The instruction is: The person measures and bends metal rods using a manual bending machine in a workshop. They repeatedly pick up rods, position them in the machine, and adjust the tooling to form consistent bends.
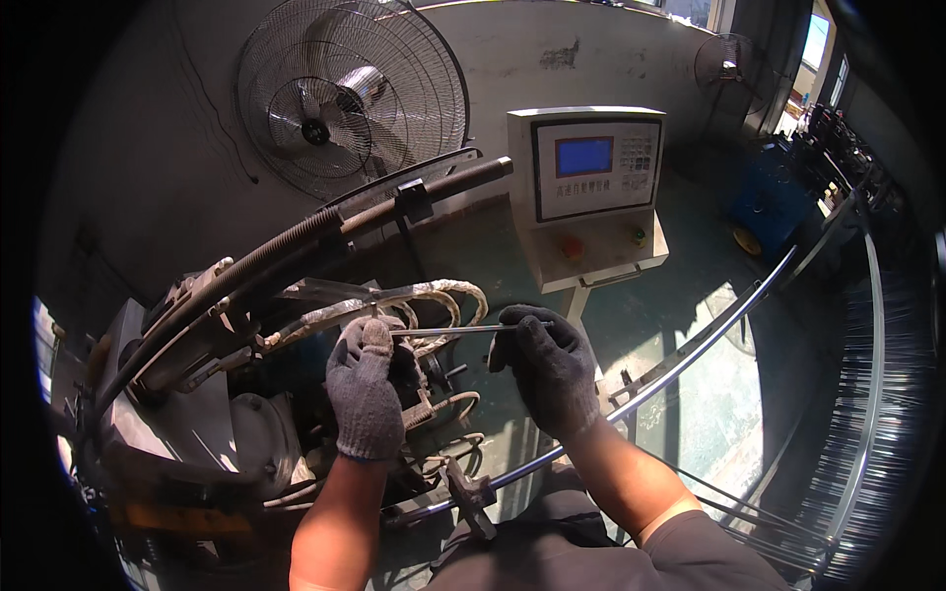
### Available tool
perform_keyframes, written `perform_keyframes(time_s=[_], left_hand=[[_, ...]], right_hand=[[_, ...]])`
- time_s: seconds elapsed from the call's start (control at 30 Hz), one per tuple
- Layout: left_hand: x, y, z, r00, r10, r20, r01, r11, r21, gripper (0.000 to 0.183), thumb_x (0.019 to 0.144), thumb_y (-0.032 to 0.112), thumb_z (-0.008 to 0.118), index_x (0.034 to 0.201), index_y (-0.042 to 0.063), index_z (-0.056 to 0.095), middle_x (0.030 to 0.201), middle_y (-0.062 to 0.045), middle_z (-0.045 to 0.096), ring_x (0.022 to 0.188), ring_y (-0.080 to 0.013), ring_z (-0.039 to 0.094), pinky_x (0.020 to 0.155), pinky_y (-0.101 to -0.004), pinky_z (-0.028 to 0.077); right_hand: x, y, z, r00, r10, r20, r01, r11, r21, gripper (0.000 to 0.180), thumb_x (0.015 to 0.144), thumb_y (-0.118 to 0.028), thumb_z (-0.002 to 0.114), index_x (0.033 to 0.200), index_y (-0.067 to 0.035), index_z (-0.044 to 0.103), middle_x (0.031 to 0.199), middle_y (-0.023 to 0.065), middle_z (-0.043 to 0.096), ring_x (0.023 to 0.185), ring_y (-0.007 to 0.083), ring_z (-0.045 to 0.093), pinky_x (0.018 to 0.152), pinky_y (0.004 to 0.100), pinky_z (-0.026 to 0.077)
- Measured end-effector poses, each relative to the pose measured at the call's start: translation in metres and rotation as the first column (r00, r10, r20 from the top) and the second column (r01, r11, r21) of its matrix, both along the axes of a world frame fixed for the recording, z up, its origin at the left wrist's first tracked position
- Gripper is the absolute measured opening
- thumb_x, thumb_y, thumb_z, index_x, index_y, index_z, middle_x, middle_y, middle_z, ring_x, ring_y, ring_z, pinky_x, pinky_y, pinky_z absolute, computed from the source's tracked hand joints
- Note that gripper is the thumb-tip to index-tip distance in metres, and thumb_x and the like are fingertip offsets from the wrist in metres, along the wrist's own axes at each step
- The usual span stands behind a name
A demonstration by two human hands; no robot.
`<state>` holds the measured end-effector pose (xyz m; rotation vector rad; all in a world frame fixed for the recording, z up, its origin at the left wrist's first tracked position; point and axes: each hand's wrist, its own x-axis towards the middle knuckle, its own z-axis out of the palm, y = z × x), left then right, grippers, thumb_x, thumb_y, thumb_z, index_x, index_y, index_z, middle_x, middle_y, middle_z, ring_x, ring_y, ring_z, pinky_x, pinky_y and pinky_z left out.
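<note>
A thin metal rod (454,331) spans the gap between my two gloved hands, held roughly level. My left hand (369,384), in a grey knit glove, pinches its left end between thumb and fingers. Around the other end, the thumb and fingers of my right hand (550,366) are closed, in a darker-looking glove. Behind the rod, several hoses in pale wrapping (451,292) loop out from a tube-bending machine (259,436). My fingers cover both ends of the rod in part.
A control console (591,199) with a blue screen stands ahead. A large fan (325,118) is at upper left. One long shiny rail (672,362) curves past my right forearm. Many metal tubes (857,428) lie at far right, below a blue machine (772,192).
</note>
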<state>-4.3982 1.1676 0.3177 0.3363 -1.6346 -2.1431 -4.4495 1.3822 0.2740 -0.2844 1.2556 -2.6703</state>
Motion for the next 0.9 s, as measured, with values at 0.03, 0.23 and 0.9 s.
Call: perform_keyframes(time_s=[0.03, 0.23, 0.9], left_hand=[[-0.014, 0.006, 0.003, 0.999, -0.033, -0.004, 0.033, 0.999, -0.040, 0.025, 0.121, 0.027, 0.069, 0.111, 0.006, 0.077, 0.088, 0.003, 0.068, 0.074, -0.0061, 0.061, 0.065, -0.0244, 0.051], [-0.104, 0.041, -0.001, 0.994, 0.111, -0.018, -0.112, 0.992, -0.059, 0.026, 0.119, 0.027, 0.071, 0.116, 0.002, 0.076, 0.096, -0.005, 0.076, 0.081, -0.0137, 0.074, 0.072, -0.0285, 0.062], [-0.190, 0.036, 0.004, 0.933, 0.346, 0.102, -0.352, 0.935, 0.039, 0.023, 0.117, 0.033, 0.076, 0.109, 0.012, 0.070, 0.076, -0.001, 0.068, 0.054, -0.0131, 0.062, 0.046, -0.0275, 0.046]], right_hand=[[-0.021, 0.000, -0.001, 0.999, 0.046, -0.006, -0.047, 0.996, -0.080, 0.040, 0.116, -0.029, 0.076, 0.137, 0.004, 0.073, 0.102, 0.0152, 0.081, 0.091, 0.0255, 0.077, 0.085, 0.0393, 0.062], [-0.100, 0.001, 0.005, 0.989, 0.104, 0.105, -0.095, 0.992, -0.086, 0.043, 0.122, -0.037, 0.067, 0.138, 0.002, 0.073, 0.112, 0.0145, 0.081, 0.100, 0.0260, 0.081, 0.094, 0.0427, 0.068], [-0.198, -0.042, 0.006, 0.843, 0.401, 0.358, -0.232, 0.872, -0.432, 0.016, 0.120, -0.019, 0.062, 0.112, -0.007, 0.065, 0.094, 0.0042, 0.064, 0.084, 0.0193, 0.066, 0.074, 0.0345, 0.057]])
